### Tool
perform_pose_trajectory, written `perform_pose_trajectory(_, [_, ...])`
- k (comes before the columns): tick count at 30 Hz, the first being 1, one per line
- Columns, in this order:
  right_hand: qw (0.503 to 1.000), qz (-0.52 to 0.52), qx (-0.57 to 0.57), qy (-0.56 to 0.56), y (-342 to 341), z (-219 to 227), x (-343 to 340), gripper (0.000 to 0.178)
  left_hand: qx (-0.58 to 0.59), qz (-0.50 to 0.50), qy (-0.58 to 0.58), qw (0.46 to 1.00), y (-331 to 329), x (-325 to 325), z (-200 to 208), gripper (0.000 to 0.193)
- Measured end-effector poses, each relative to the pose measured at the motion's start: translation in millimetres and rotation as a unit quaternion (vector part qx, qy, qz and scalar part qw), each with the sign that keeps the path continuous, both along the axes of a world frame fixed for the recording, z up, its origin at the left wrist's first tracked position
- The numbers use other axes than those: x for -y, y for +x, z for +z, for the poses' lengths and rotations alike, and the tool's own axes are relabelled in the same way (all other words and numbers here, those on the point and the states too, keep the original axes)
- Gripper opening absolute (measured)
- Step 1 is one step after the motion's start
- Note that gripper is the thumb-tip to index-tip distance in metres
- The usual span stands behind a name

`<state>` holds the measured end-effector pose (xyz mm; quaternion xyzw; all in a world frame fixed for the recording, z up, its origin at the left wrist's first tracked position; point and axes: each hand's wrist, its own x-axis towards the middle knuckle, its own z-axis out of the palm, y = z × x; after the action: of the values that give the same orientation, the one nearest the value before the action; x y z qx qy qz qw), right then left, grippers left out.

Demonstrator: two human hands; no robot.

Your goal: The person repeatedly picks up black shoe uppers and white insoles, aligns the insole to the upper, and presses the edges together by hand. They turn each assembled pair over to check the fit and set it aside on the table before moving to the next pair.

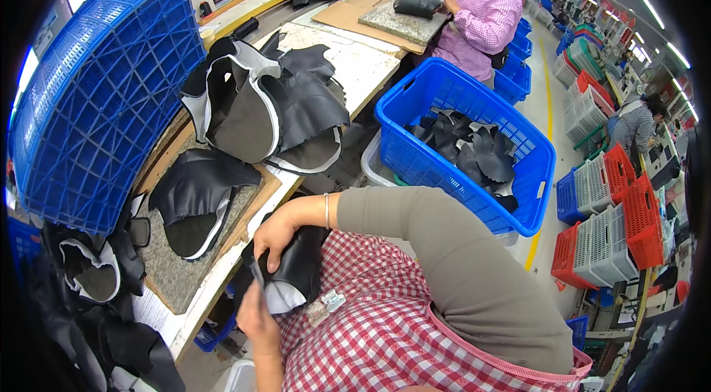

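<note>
A black leather shoe upper (302, 253) with pale lining is held close against my checked apron, beside the table edge. My right hand (278, 236), with a bracelet at the wrist, reaches down over it, its fingers closed on the leather. From below, my left hand (258, 318) grips the edge of the same piece where the pale lining (283, 297) shows; some of its fingers are hidden. Close by, another black upper (196, 192) lies on a speckled stone slab (167, 273). Beyond it, several more uppers (255, 111) with white edges are heaped on the table.
A large blue crate (104, 96) stands tilted at the left. Black pieces (81, 318) hang or lie below it. To the right is a blue basket (544, 192) holding black leather pieces. A co-worker (485, 18) in a pink checked shirt works at the far table end.
</note>
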<state>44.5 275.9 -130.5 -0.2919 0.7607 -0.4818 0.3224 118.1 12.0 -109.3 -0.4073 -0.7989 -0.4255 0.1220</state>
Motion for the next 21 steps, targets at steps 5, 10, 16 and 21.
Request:
perform_pose_trajectory(5, [0.987, 0.048, 0.141, 0.060, 0.2, -27.3, 5.8, 0.047, -0.089, -0.240, -0.115, 0.960, 19.5, 8.3, -12.2, 0.033])
perform_pose_trajectory(10, [0.976, 0.129, -0.007, 0.178, -13.7, 16.8, 35.9, 0.044, -0.075, -0.175, -0.298, 0.935, 16.8, 31.4, 9.2, 0.020])
perform_pose_trajectory(16, [0.940, 0.244, -0.110, 0.213, -1.3, 53.6, 44.2, 0.055, 0.436, 0.039, 0.165, 0.884, 8.0, 15.6, 9.0, 0.014])
perform_pose_trajectory(21, [0.925, 0.180, -0.214, 0.257, 22.1, 48.9, 43.2, 0.047, 0.507, -0.061, 0.047, 0.859, -18.9, -3.2, -18.8, 0.027])
